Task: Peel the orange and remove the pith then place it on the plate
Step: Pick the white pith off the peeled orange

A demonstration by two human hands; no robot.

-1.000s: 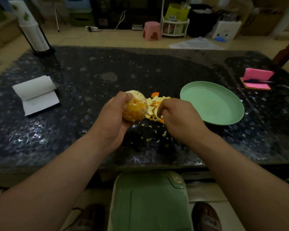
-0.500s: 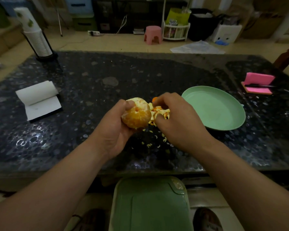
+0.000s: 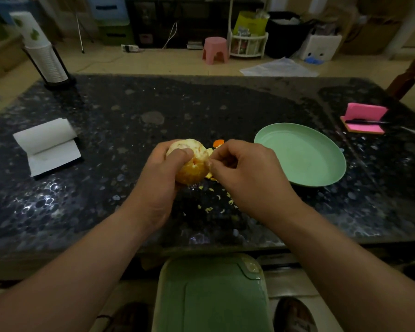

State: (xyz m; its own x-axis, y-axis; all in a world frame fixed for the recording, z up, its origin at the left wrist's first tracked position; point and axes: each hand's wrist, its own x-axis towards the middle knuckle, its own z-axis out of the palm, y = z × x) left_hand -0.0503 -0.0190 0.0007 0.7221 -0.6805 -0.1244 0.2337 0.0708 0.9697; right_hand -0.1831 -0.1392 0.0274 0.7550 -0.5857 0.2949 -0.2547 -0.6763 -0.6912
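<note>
A peeled orange (image 3: 192,164) with white pith patches is held just above the dark table, gripped by my left hand (image 3: 158,178) with the thumb across its top. My right hand (image 3: 247,173) is at the orange's right side, thumb and forefinger pinched together against the pith there. Behind my right hand lies a pile of peel pieces (image 3: 217,143), mostly hidden. Small pith scraps (image 3: 213,202) are scattered on the table below the hands. The green plate (image 3: 304,154) stands empty to the right of my right hand.
An open white notepad (image 3: 48,147) lies at the left. A stack of paper cups (image 3: 41,51) stands at the far left corner. A pink notepad with a pen (image 3: 364,119) sits at the right edge. A green bin lid (image 3: 211,295) is below the table's front edge.
My right hand came off the peel pile and moved to the orange's right side, pinching at it. My left hand turned the orange a little, thumb now over its top.
</note>
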